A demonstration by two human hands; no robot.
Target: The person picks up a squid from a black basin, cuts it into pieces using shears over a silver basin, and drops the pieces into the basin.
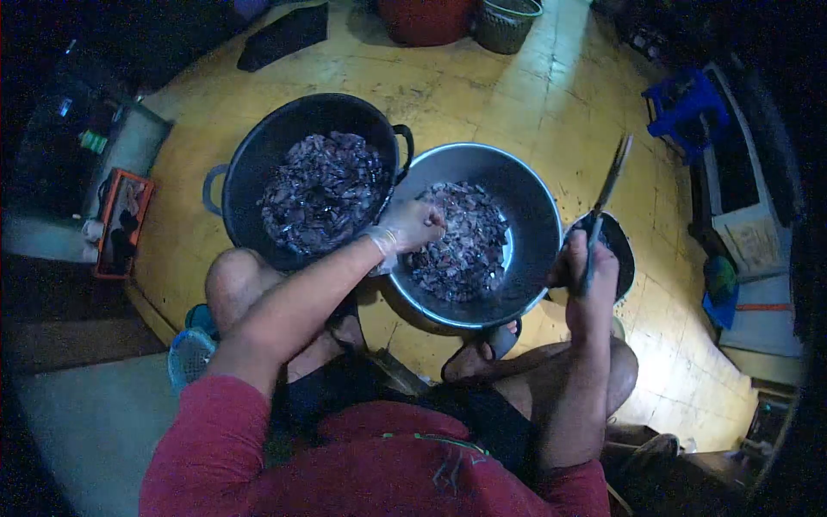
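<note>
your left hand, in a thin clear glove, has its fingers curled together down into the heap of dark cut pieces, seemingly closed on a few of them, though the grip itself is hidden under the knuckles. those pieces lie in the steel bowl on the yellow tiled floor, just in front of your knees. your right hand is clamped around the handle of a knife, blade pointing up and away, held over the small dark bowl at the steel bowl's right edge. touching the steel bowl's left rim stands a black two-handled pot, also holding dark pieces. this looks like the picking-up step; next you'd likely need to lift one piece clear and bring it to the blade.
</note>
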